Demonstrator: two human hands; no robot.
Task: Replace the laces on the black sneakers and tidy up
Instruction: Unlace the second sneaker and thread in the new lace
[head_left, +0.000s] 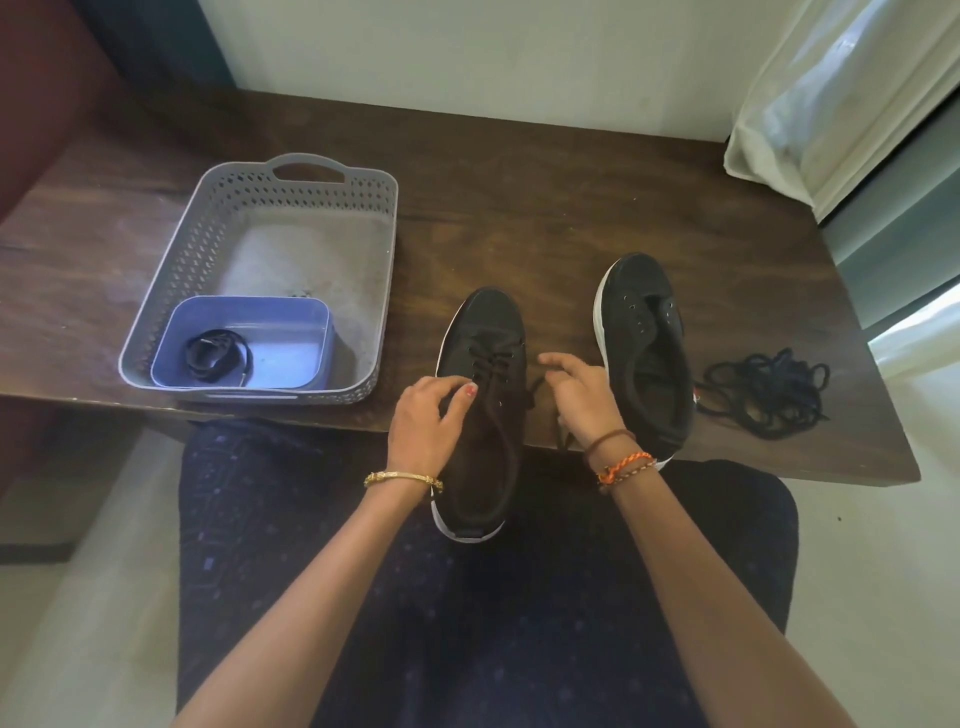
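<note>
Lacing one of two sneakers (483, 364), two hands (431, 415), one basket (208, 244)

On the worktop (519, 171), the left hand (426, 421) pinches the near shoe (480, 405) by its lace (491, 361) while the right hand (582, 395) holds a lace end. A second shoe (644, 343) sits toward the right edge beside loose laces (769, 392); a grey basket (270, 260) stands at the left.
</note>
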